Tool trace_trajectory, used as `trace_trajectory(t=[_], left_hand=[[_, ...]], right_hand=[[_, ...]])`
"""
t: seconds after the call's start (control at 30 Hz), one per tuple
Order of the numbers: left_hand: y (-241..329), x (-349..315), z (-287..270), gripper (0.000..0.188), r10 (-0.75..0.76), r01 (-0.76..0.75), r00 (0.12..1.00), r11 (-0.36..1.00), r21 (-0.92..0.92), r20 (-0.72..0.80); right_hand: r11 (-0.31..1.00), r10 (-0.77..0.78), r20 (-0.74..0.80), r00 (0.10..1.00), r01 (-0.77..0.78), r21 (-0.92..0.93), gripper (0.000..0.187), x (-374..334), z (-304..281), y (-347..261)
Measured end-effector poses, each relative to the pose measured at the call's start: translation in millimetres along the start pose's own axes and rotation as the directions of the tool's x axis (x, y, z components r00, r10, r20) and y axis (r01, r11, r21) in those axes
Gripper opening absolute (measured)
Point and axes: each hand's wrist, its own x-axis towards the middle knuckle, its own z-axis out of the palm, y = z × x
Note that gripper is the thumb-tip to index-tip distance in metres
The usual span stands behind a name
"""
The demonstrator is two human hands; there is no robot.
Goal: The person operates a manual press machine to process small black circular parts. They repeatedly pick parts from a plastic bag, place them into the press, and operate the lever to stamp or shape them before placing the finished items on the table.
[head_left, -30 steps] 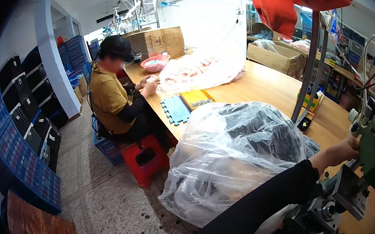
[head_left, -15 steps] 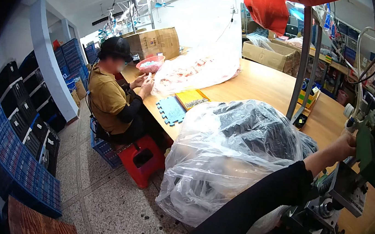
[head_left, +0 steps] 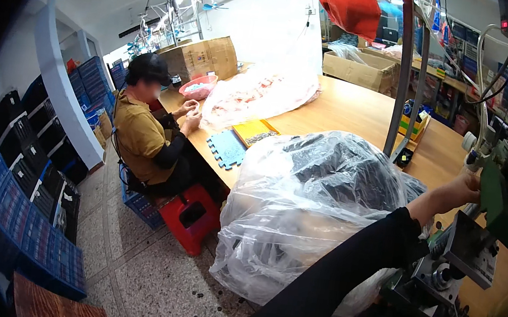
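My left arm, in a black sleeve, reaches across to the right toward a bench machine. My left hand is at the machine's upper part, against a green metal block that hides its fingers. Below the hand are a steel plate and a round metal fitting on the machine's dark lower body. Beside my forearm stands a large clear plastic bag filled with dark pieces. My right hand does not show.
Across the wooden table, a seated co-worker holds something small near a pink basket. A blue foam mat, a yellow tray and a metal post stand between us. A red stool is on the floor.
The whole view has shifted slightly, with the scene moving a little left. My left hand stays at the green block. The co-worker's hands remain close together.
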Motion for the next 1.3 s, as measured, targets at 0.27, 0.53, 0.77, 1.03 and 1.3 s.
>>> trace_trajectory(t=[0.27,0.53,0.77,1.03,1.3], left_hand=[[12.7,-2.5,-8.2,0.021,-0.095,0.089,0.995,0.984,0.156,0.026],[11.7,-4.3,-0.2,0.023,-0.127,0.128,0.992,0.984,0.123,-0.017],[5.5,-5.0,9.1,0.022,-0.103,0.123,0.989,0.971,0.205,-0.107],[-24.8,-0.9,2.6,0.017,0.075,-0.026,0.983,0.960,0.277,-0.167],[12.9,-13.0,24.5,0.021,-0.106,0.197,0.949,0.934,0.297,-0.298]], right_hand=[[1.000,-0.016,0.016,1.000,0.016,0.005,0.034,-3.6,1.2,5.9],[0.990,0.136,0.067,0.989,-0.138,0.032,0.036,-7.3,1.6,7.0],[0.993,0.119,0.035,0.992,-0.119,0.003,0.035,-6.8,-0.4,3.1],[0.999,0.046,0.048,0.998,-0.047,0.018,0.035,-12.4,-2.5,-0.8],[0.981,0.175,0.145,0.974,-0.184,0.054,0.041,-12.3,6.5,9.5]])
